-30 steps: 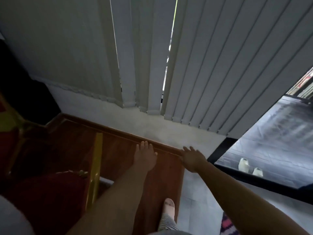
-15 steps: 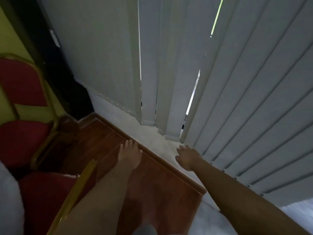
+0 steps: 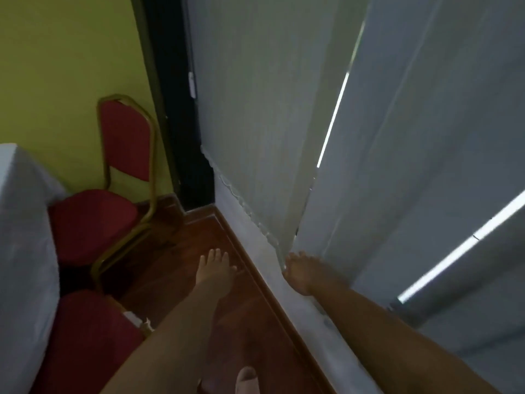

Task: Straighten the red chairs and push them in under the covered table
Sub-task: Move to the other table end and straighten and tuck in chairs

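now both arms reach forward, empty, with the fingers spread loose and holding nothing. left hand (image 3: 213, 272) hangs over the wood floor (image 3: 244, 322), well apart from the far chair (image 3: 113, 194). right hand (image 3: 299, 275) sits further from that chair, at the foot of the blinds (image 3: 412, 166), its fingertips against or just beside a slat; contact cannot be told. far chair stands in the corner, its red back upright against the green wall (image 3: 56, 66), its seat turned toward the white table cover (image 3: 20, 251) and just beside it. near chair (image 3: 85, 345) shows only its red seat, closer to the camera than the far chair, also beside the cover. a white ledge (image 3: 255, 237) runs from the chair's corner along under the blinds. a slipper (image 3: 247, 379) shows at the bottom edge.
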### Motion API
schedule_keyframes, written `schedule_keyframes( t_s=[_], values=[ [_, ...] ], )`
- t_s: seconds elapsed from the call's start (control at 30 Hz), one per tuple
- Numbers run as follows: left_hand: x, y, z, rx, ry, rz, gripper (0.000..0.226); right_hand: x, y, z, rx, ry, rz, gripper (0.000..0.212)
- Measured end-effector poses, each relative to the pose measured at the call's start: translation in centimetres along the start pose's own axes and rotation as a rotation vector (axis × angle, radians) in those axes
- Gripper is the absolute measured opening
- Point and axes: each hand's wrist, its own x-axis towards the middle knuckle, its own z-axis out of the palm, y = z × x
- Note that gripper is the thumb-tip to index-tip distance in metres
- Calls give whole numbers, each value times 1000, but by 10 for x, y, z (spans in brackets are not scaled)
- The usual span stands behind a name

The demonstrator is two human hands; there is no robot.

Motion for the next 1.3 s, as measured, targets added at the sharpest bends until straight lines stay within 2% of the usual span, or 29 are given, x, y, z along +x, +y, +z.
schedule_keyframes(
  t_s=[0.13, 0.27, 0.5, 0.7, 0.87, 1.1, 1.3],
  values=[
    [63, -14, -31, -40, 27, -84, 57, 88, 5, -37, -5, -45, -45, 46],
    [108, -41, -61, -79, 59, -161, 56, 161, -9, -67, 29, -40, -98, 51],
    [165, -122, -88, -193, 13, -382, 58, 287, -74, -115, -88, -67, -321, 56],
    [235, -189, -112, -281, 41, -555, 59, 412, -120, -169, -174, -34, -476, 55],
    [297, -224, -149, -330, 91, -600, 60, 509, -150, -223, -261, -64, -542, 57],
    [349, -281, -176, -396, 144, -710, 61, 607, -190, -265, -284, -103, -605, 57],
    [406, -335, -203, -404, 174, -794, 61, 689, -240, -316, -236, -68, -669, 59]
  ],
)
